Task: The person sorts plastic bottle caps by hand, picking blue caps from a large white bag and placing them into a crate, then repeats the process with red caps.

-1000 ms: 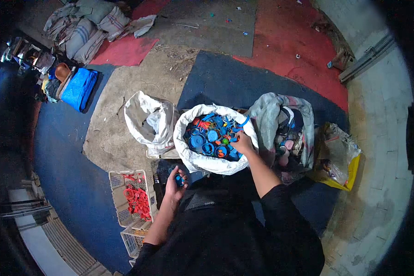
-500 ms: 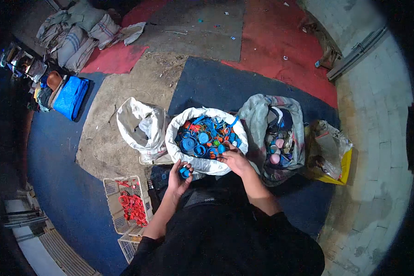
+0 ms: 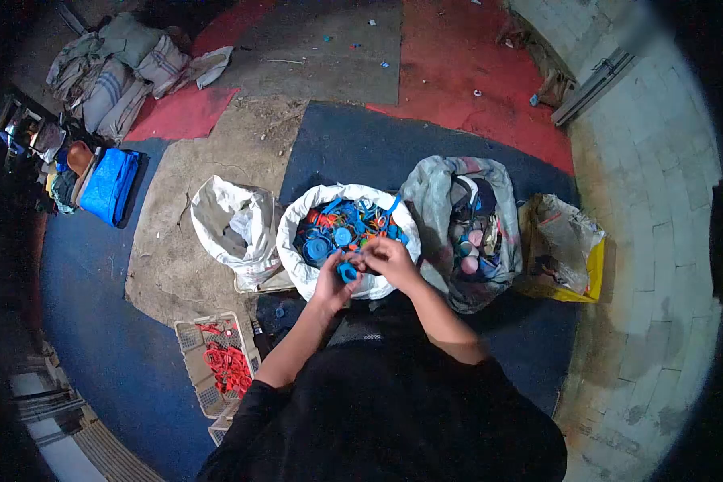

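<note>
A white sack [image 3: 297, 215] with a rolled rim stands in front of me, full of mostly blue and orange plastic caps [image 3: 342, 236]. Over its near edge my left hand [image 3: 334, 283] is closed on a blue cap [image 3: 347, 271]. My right hand [image 3: 389, 262] is beside it, fingers pinched together close to the left fingertips. Whatever those right fingers hold, if anything, is too small to make out.
Left of the caps stands a white sack [image 3: 209, 210]; to the right, a grey sack [image 3: 426, 193] with mixed items and a yellow bag [image 3: 594, 269]. A crate [image 3: 191, 341] holds red pieces [image 3: 226, 368]. Sacks [image 3: 120, 84] and a blue bundle [image 3: 112, 185] lie back left.
Both hands have come together over the sack's near rim. My left hand has moved up and right with the blue cap; my right hand has moved left. The whole view has shifted slightly.
</note>
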The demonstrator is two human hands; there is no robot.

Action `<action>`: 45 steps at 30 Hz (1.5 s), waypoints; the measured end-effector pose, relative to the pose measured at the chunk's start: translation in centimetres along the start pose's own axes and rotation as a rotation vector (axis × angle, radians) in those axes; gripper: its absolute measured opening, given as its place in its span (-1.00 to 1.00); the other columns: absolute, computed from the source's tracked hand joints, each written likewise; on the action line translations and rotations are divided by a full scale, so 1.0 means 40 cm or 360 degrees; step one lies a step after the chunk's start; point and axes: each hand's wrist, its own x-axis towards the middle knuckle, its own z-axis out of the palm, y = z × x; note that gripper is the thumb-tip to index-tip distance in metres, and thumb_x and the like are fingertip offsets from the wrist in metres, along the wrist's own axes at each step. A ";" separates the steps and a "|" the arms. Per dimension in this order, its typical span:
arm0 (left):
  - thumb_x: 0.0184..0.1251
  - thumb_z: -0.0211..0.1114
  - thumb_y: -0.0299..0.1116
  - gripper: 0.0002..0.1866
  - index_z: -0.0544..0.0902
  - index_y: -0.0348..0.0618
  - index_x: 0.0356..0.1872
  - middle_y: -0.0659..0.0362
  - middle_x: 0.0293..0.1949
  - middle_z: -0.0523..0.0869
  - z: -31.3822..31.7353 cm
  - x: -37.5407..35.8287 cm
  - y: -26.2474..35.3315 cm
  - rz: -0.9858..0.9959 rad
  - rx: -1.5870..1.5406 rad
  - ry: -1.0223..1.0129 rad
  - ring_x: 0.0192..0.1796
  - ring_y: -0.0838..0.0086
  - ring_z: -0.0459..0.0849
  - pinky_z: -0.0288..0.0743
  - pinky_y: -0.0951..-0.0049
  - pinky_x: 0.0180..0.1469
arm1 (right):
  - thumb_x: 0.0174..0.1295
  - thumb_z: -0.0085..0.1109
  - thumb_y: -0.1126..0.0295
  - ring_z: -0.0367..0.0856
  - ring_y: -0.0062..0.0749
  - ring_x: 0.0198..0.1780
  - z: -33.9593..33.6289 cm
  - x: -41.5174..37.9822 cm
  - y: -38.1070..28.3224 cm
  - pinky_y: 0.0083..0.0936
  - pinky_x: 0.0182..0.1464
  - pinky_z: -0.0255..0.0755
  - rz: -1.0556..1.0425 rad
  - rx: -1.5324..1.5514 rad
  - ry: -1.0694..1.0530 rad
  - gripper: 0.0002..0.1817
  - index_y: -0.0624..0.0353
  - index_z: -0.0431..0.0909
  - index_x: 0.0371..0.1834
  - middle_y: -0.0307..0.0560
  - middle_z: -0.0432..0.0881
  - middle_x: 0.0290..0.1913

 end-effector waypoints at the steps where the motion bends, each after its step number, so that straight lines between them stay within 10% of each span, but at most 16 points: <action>1: 0.51 0.17 -0.08 -0.68 0.56 -0.18 -0.11 0.07 -0.14 0.67 -0.020 0.010 0.003 0.0033 -0.0070 0.0021 -0.15 0.32 0.67 0.64 0.45 -0.15 | 0.24 0.30 0.58 0.64 -0.59 -0.24 -0.009 0.024 0.041 -0.54 -0.17 0.53 -0.0049 -0.0090 0.0081 -0.85 0.26 0.62 -0.14 -0.25 0.67 -0.27; 5: 0.52 0.16 -0.10 -0.70 0.57 -0.15 -0.27 0.12 -0.21 0.67 -0.096 0.023 0.043 0.0162 -0.0259 0.0145 -0.22 0.41 0.65 0.57 0.52 -0.30 | 0.20 0.20 0.65 0.72 -0.50 -0.14 -0.110 0.092 0.235 -0.50 -0.12 0.57 0.0057 -0.0775 0.0416 -0.81 0.27 0.62 -0.12 -0.10 0.73 -0.22; 12: 0.52 0.18 -0.11 -0.70 0.47 -0.05 -0.38 0.22 -0.33 0.59 -0.208 -0.030 0.048 0.0180 -0.0264 0.0279 -0.47 0.55 0.45 0.32 0.60 -0.50 | 0.13 0.41 0.32 0.67 0.01 0.00 -0.035 0.058 0.265 -0.16 0.04 0.56 -0.0208 -0.1590 -0.0173 -0.66 0.15 0.70 -0.03 0.06 0.64 -0.01; 26: 0.51 0.17 -0.08 -0.72 0.47 0.01 -0.36 0.24 -0.35 0.59 -0.229 -0.083 0.064 0.0202 -0.0141 0.0372 -0.56 0.57 0.36 0.22 0.55 -0.51 | 0.01 0.55 0.19 0.74 -0.14 -0.22 -0.029 0.101 0.298 -0.27 -0.12 0.60 0.0182 -0.1584 0.0011 -0.61 0.20 0.75 -0.16 0.02 0.73 -0.28; 45: 0.54 0.14 -0.04 -0.69 0.51 -0.03 -0.31 0.21 -0.32 0.61 -0.168 -0.040 0.073 0.0153 -0.0040 0.0261 -0.57 0.56 0.37 0.22 0.58 -0.55 | -0.06 0.49 0.10 0.74 -0.03 -0.08 -0.034 0.093 0.246 -0.18 -0.06 0.60 0.0422 -0.1748 0.0013 -0.55 0.01 0.75 -0.08 0.06 0.76 -0.10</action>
